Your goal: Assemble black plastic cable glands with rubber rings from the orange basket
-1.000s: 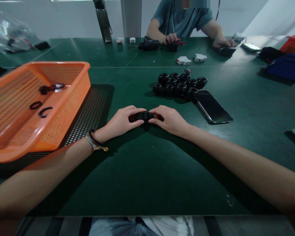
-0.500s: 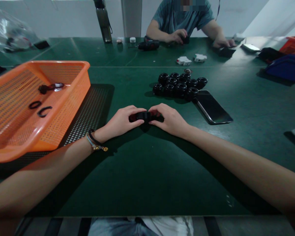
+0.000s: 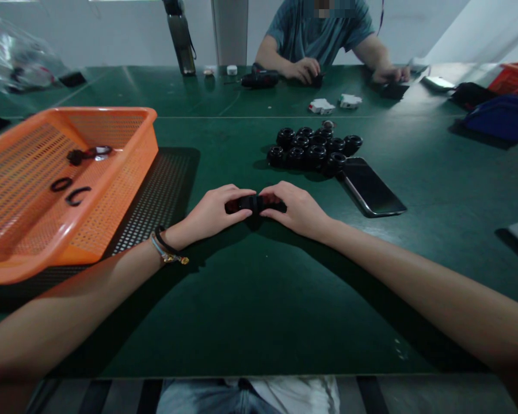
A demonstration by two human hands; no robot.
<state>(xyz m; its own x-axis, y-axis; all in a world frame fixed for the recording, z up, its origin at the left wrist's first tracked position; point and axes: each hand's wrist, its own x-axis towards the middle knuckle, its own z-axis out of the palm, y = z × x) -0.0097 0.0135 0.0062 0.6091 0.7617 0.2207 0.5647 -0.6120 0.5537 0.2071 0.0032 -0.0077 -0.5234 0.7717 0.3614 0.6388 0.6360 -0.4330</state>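
Observation:
Between my two hands, low over the green table, is a small black cylindrical part. My left hand grips its left side with thumb and fingers. From the right, my right hand pinches its other end, where a dark ring-like edge shows near the fingertips. My fingers hide much of the part, so its exact kind does not show. Beyond my right hand stands a cluster of several black round fittings with holes in their tops. A black smartphone lies against them.
An orange perforated basket at left holds a black ring, an open ring and a dark corded piece. Across the table a co-worker handles dark parts. A power drill, a bottle and a blue bin stand farther back.
My right fingertips sit slightly closer round the black part's right end. The co-worker's hand at the left has moved slightly down and left with its dark piece.

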